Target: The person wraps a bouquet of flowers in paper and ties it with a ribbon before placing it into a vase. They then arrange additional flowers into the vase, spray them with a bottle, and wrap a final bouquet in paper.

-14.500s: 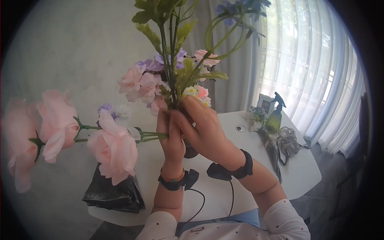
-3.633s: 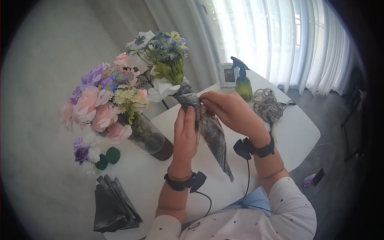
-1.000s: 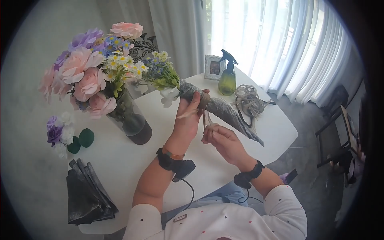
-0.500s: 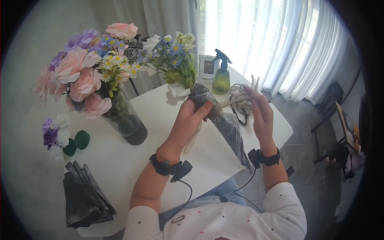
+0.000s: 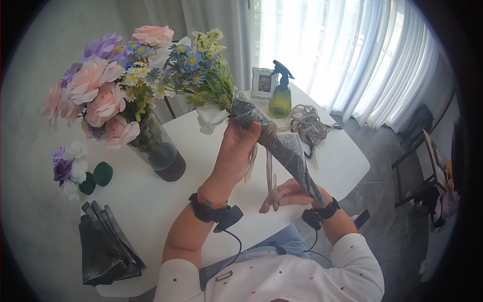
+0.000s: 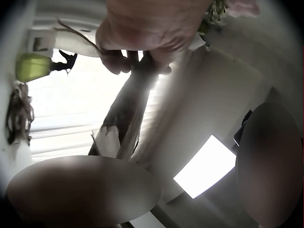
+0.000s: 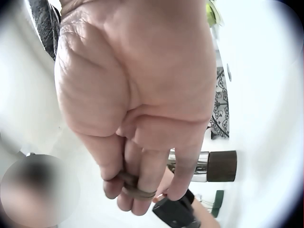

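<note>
In the head view, my left hand (image 5: 234, 151) grips a small bouquet of blue and white flowers (image 5: 193, 65) around its dark grey wrapping paper (image 5: 292, 153). The paper tapers to a point at lower right. Taupe ribbon (image 5: 270, 132) circles the wrapped stems just beyond the left fingers, and one tail hangs below that hand. The other ribbon tail (image 5: 270, 176) runs down to my right hand (image 5: 289, 194), which lies partly behind the paper tip. In the right wrist view, the thumb and fingers pinch the ribbon (image 7: 137, 192).
A glass vase (image 5: 161, 153) of pink and purple flowers stands left on the white table (image 5: 211, 251). Folded dark paper (image 5: 108, 246) and a purple-white flower cluster (image 5: 68, 168) lie nearby. Toward the back are a green spray bottle (image 5: 280, 100), a photo frame (image 5: 262, 83) and a ribbon coil (image 5: 308, 123).
Earlier, bare stems and pink roses were in the hands; later the bouquet is in dark paper. In the last half second, my right hand has swung the ribbon from upper right down below the paper.
</note>
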### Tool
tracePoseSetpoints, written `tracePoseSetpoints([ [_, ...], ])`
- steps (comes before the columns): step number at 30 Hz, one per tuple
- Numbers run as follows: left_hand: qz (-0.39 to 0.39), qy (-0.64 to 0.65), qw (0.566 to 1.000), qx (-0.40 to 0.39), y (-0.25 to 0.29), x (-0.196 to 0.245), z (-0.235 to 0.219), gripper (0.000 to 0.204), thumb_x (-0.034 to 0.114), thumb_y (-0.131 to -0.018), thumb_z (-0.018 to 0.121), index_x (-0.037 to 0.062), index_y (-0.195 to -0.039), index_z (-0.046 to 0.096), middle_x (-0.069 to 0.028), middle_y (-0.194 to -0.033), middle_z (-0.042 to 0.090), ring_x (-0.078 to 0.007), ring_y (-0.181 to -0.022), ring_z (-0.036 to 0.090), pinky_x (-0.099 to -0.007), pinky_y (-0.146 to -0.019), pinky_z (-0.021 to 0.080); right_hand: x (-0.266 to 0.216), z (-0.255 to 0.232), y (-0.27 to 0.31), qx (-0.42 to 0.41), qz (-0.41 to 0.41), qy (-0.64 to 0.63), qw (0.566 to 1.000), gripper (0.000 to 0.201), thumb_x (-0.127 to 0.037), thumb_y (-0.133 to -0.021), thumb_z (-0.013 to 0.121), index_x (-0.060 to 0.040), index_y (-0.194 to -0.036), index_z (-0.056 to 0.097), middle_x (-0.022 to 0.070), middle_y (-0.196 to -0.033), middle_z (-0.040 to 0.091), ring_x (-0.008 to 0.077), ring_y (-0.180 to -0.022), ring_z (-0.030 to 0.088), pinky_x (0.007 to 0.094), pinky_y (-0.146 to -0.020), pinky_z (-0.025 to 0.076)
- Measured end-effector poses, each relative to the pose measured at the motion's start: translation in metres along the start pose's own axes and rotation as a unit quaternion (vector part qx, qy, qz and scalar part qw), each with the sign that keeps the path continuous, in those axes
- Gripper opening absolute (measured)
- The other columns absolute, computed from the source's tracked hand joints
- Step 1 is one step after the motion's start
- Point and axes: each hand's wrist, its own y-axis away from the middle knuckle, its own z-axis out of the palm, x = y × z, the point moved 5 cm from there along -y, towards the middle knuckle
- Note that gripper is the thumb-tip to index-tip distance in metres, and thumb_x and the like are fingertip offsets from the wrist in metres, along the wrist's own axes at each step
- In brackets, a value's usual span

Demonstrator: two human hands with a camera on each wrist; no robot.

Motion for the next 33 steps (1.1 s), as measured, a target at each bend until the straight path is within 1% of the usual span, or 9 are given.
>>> tracePoseSetpoints([
  [3,-0.011,0.004,0.999,0.036,0.000,-0.001,-0.002,0.034,0.026,-0.093,0.059,0.0063,-0.117,0.045,-0.0064,-0.108,0.054,-0.0154,-0.102,0.054,-0.0334,-0.093,0.041,-0.003,0.011,0.011,-0.046,-0.090,-0.238,0.966,0.021,-0.015,-0.091,0.056,0.0015,-0.083,0.067,0.0243,-0.094,0.066,0.0427,-0.095,0.064,0.0557,-0.092,0.041],
  [12,-0.055,-0.118,0.987,0.099,-0.004,-0.014,-0.025,0.031,0.029,-0.095,0.056,0.0028,-0.110,0.048,-0.0105,-0.106,0.062,-0.0151,-0.100,0.057,-0.0314,-0.090,0.043,-0.026,0.017,0.034,0.026,-0.210,-0.383,0.899,0.016,-0.014,-0.085,0.064,-0.0006,-0.077,0.069,0.0215,-0.087,0.067,0.0375,-0.092,0.066,0.0523,-0.092,0.043],
  [14,-0.067,-0.136,0.984,0.090,-0.004,-0.014,-0.025,0.031,0.029,-0.095,0.055,0.0024,-0.110,0.048,-0.0108,-0.103,0.062,-0.0153,-0.097,0.058,-0.0312,-0.088,0.044,-0.037,-0.001,0.043,0.093,-0.319,-0.357,0.873,0.015,-0.013,-0.084,0.065,-0.0013,-0.074,0.065,0.0193,-0.088,0.067,0.0374,-0.092,0.066,0.0525,-0.090,0.045],
  [18,-0.106,-0.116,0.985,0.071,-0.003,-0.010,-0.022,0.031,0.032,-0.097,0.052,0.0027,-0.107,0.050,-0.0103,-0.096,0.063,-0.0161,-0.087,0.060,-0.0311,-0.082,0.047,-0.056,-0.045,0.073,0.206,-0.431,-0.253,0.841,0.013,-0.018,-0.093,0.057,-0.0080,-0.091,0.049,0.0078,-0.116,0.055,0.0259,-0.122,0.050,0.0442,-0.104,0.038],
  [20,-0.135,-0.068,0.985,0.083,0.000,-0.008,-0.021,0.030,0.033,-0.095,0.054,0.0043,-0.106,0.052,-0.0061,-0.092,0.062,-0.0124,-0.084,0.059,-0.0263,-0.076,0.045,-0.054,-0.063,0.086,0.401,-0.386,-0.165,0.815,0.012,-0.020,-0.096,0.053,-0.0096,-0.099,0.047,0.0066,-0.125,0.050,0.0222,-0.126,0.044,0.0394,-0.109,0.033],
  [22,-0.162,-0.022,0.982,0.095,0.002,-0.011,-0.021,0.030,0.033,-0.094,0.057,0.0060,-0.104,0.053,-0.0018,-0.089,0.062,-0.0087,-0.081,0.058,-0.0215,-0.071,0.044,-0.057,-0.062,0.071,0.433,-0.373,-0.132,0.810,0.018,-0.015,-0.096,0.051,-0.0062,-0.112,0.048,0.0086,-0.131,0.047,0.0228,-0.123,0.046,0.0385,-0.109,0.032],
  [24,-0.197,-0.027,0.977,0.080,0.004,-0.016,-0.021,0.032,0.038,-0.092,0.059,0.0089,-0.103,0.054,0.0015,-0.085,0.059,-0.0054,-0.073,0.055,-0.0200,-0.060,0.041,-0.048,-0.060,0.052,0.509,-0.221,-0.011,0.831,0.036,-0.004,-0.093,0.049,-0.0032,-0.129,0.041,0.0098,-0.136,0.041,0.0202,-0.119,0.049,0.0345,-0.104,0.038],
  [27,-0.221,0.001,0.971,0.091,0.008,-0.018,-0.014,0.032,0.040,-0.093,0.056,0.0094,-0.104,0.053,-0.0009,-0.087,0.060,-0.0097,-0.074,0.059,-0.0252,-0.063,0.047,-0.008,-0.052,0.033,0.460,-0.021,0.178,0.870,0.054,0.004,-0.090,0.050,-0.0024,-0.139,0.030,0.0105,-0.132,0.042,0.0169,-0.098,0.059,0.0285,-0.083,0.048],
  [33,-0.143,-0.061,0.982,0.102,0.003,-0.011,-0.018,0.031,0.039,-0.089,0.062,0.0105,-0.100,0.055,0.0014,-0.083,0.060,-0.0067,-0.066,0.053,-0.0205,-0.053,0.039,0.008,0.004,-0.001,0.235,0.082,0.120,0.961,0.032,-0.004,-0.092,0.051,-0.0014,-0.124,0.051,0.0075,-0.088,0.061,0.0140,-0.077,0.057,0.0278,-0.075,0.047],
])
